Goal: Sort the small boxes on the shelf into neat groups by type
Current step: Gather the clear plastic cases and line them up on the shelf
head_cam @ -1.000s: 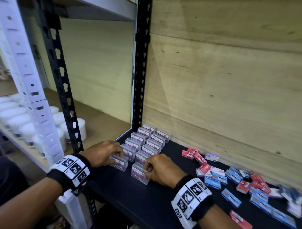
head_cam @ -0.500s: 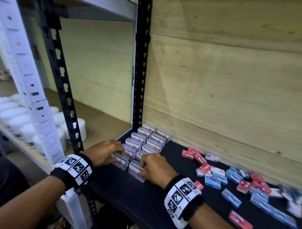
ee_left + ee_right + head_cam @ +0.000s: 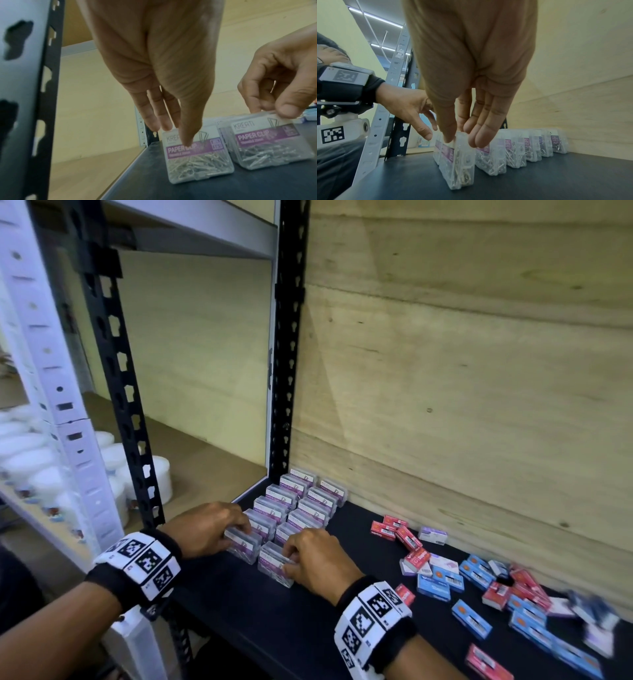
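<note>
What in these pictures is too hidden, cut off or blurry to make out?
- Boxes at the far right, head view: blurred and cut by the edge; type unclear.
- Small print under "PAPER CLIP" on the left clip box, left wrist view: too blurred.
- Left row of clip boxes, right wrist view: hidden behind the right hand and the box it pinches.
- White tubs, head view: blurred, partly behind the shelf posts.

Head view evenly lit, soft indoor light; wooden back panel (image 3: pixel 462 371) bright, black shelf surface (image 3: pixel 257 618) dim. Wide-angle bend at edges; boxes at right edge (image 3: pixel 596 621) motion-blurred. Left wrist view dimmer, soft focus, upright post (image 3: pixel 25 94) blurred. Right wrist view sharper; ceiling strip lights (image 3: pixel 382 20) glare upper left.
</note>
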The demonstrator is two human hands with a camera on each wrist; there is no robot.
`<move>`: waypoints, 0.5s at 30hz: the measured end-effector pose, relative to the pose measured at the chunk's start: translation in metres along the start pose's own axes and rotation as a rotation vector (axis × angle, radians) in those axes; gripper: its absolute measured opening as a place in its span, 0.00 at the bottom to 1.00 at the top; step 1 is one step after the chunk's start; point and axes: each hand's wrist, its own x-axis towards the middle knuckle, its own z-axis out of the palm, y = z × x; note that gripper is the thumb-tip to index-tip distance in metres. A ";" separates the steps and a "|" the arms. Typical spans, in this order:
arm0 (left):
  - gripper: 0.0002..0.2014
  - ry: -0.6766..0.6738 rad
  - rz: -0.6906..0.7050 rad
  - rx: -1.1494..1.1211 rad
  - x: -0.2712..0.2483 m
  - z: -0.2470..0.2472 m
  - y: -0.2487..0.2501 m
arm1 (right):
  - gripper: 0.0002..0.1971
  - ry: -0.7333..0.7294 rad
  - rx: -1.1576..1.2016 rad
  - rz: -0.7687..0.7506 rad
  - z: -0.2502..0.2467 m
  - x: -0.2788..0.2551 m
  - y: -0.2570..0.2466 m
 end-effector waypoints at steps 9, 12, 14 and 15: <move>0.16 0.003 0.003 0.010 0.001 -0.024 0.027 | 0.16 -0.098 0.056 -0.039 -0.018 -0.011 0.016; 0.15 0.000 0.027 0.015 0.008 -0.034 0.048 | 0.14 -0.109 0.055 -0.004 -0.027 -0.020 0.029; 0.15 0.004 0.060 0.006 0.017 -0.038 0.063 | 0.14 -0.115 0.053 0.033 -0.035 -0.027 0.040; 0.15 -0.001 0.078 0.001 0.023 -0.038 0.071 | 0.15 -0.114 0.046 0.053 -0.039 -0.032 0.048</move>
